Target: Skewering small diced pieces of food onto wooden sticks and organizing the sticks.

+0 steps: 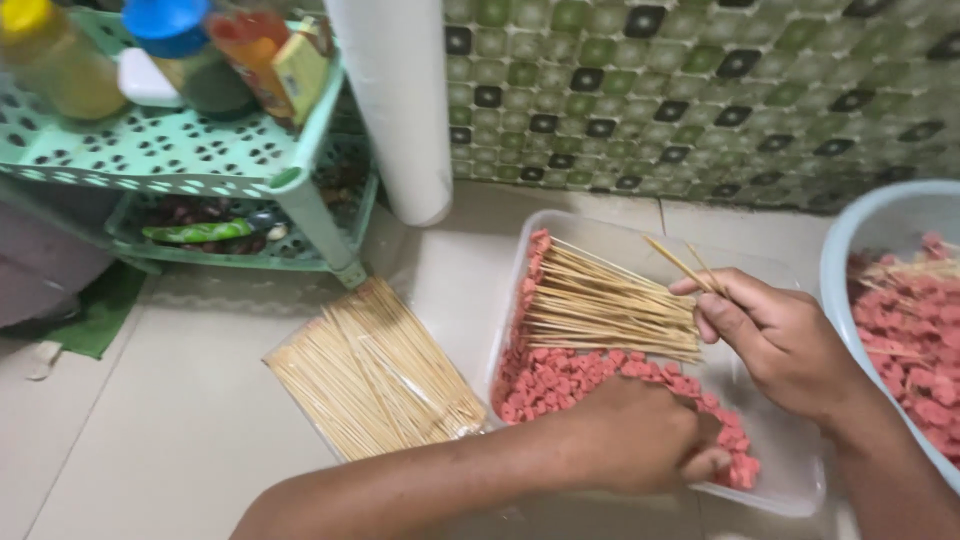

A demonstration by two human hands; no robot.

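Head view, left hand (640, 435): I see it curled down on the pink meat pieces (560, 380) in the clear tray (790, 480), pinching some.
Head view, right hand (780, 335): it holds one thin bamboo skewer (680, 265), tip pointing up-left.
Which way: the meat lies just below-left of the skewer hand.

Bare floor (180, 400) left of skewer pack (375, 385)

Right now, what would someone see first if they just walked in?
Probably the clear tray on the floor, full of pink meat pieces with finished skewers stacked on top. The right hand holds a bare stick above it while the left hand reaches into the pieces. A pack of sticks lies left of the tray.
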